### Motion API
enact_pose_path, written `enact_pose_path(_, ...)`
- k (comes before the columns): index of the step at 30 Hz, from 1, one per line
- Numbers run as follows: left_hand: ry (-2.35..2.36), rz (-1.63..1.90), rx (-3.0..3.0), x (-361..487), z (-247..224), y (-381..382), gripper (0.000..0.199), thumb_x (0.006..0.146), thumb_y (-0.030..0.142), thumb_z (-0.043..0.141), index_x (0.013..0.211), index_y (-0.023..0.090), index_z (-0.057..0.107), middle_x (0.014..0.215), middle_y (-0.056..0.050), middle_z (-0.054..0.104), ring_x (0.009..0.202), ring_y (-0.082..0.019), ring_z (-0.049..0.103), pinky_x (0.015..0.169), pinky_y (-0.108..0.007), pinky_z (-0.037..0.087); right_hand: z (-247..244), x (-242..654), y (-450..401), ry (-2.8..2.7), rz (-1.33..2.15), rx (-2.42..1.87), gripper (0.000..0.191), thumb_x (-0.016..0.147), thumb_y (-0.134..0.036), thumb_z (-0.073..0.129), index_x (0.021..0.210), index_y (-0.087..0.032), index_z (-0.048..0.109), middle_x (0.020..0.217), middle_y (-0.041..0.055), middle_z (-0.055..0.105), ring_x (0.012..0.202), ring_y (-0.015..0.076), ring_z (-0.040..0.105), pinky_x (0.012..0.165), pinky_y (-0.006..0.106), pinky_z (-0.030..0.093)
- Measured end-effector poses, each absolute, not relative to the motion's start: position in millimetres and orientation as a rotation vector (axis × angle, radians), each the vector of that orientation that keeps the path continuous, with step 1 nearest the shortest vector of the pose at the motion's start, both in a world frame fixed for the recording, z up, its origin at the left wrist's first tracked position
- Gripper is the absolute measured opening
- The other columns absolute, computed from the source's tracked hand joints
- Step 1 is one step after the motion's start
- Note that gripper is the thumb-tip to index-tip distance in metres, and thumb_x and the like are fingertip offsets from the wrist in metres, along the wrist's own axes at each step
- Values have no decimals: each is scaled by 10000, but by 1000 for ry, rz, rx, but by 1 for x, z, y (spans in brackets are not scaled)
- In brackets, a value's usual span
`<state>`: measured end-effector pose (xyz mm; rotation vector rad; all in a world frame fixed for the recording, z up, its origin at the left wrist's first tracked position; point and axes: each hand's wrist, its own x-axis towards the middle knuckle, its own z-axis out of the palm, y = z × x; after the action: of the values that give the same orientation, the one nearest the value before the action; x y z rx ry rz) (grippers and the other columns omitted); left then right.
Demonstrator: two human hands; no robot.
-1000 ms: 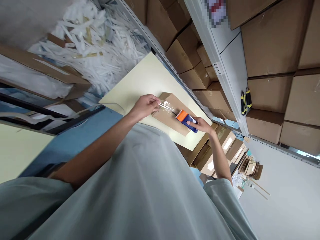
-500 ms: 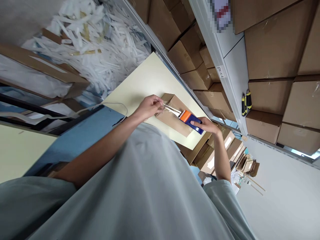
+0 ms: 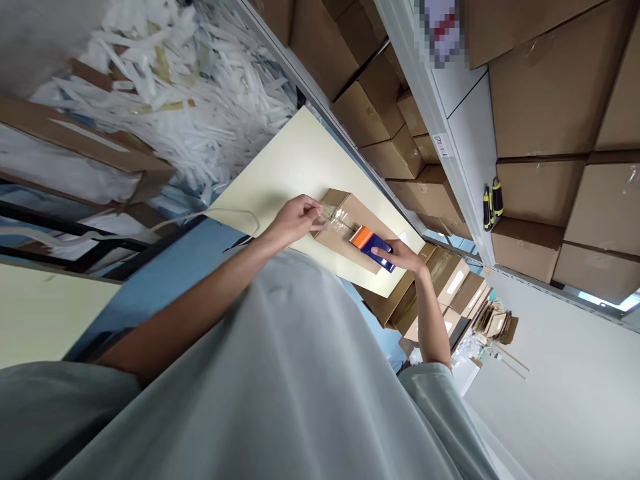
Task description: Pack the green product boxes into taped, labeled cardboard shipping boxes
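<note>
A closed cardboard box (image 3: 367,223) lies on the pale yellow tabletop (image 3: 295,163), with shiny clear tape (image 3: 342,215) along its top. My right hand (image 3: 400,255) is wrapped round a blue and orange tape dispenser (image 3: 373,247), whose orange end is over the box top and points to the left. At the box's left end, my left hand (image 3: 300,218) is closed, thumb and fingertips pinched at the end of the clear tape. Exactly how far the tape reaches between those fingertips is hard to see.
Shelves (image 3: 430,87) full of cardboard boxes rise behind the table; two yellow and black cutters (image 3: 493,203) hang there. White paper strips (image 3: 200,113) are heaped at the back left. More boxes (image 3: 445,287) stand to the right, and a pale cable (image 3: 185,217) runs at left.
My right hand has brought the dispenser slightly left and down, close to the box top. The tape, stretched between both hands before, now lies against the box. My left hand has barely moved.
</note>
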<state>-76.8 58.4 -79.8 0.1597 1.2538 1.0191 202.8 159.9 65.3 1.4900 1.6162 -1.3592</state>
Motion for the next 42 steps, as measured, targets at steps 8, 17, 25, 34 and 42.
enact_pose_path(8,1367,944,202,-67,-117,70,202,839,275,851,900,192,676,923,-41,715,961,-245,764,968,-470,716,58,195,162,1634,-1286,1520,807,827,-1001,718,846,-195,684,743,10,655,675,155,602,594,278,442)
enact_pose_path(17,1531,738,523,-63,-138,75,437,779,404,908,1139,207,758,1026,-97,834,1017,-302,797,1004,-395,612,55,185,156,1682,-1182,1531,794,852,-997,726,770,-211,647,697,5,627,660,154,583,593,289,412)
enact_pose_path(25,1599,831,922,-52,-104,62,348,872,524,892,1031,228,797,1160,-143,844,1089,-364,806,1019,-438,610,56,188,149,1718,-1178,1540,724,904,-908,767,751,-212,641,713,10,643,652,158,586,649,299,441)
enact_pose_path(34,1862,964,805,-11,-108,61,204,955,338,814,1077,183,865,1028,-58,734,878,-221,730,947,-376,617,60,182,152,1785,-1081,1415,721,1005,-849,731,711,-194,661,704,21,714,676,163,654,653,267,446)
enact_pose_path(42,2019,971,929,-2,-115,54,158,1007,235,800,1109,140,874,929,-22,615,960,-211,678,1056,-377,585,84,254,160,1743,-1312,1310,646,1023,-755,795,855,-132,806,805,90,836,739,210,780,786,293,605)
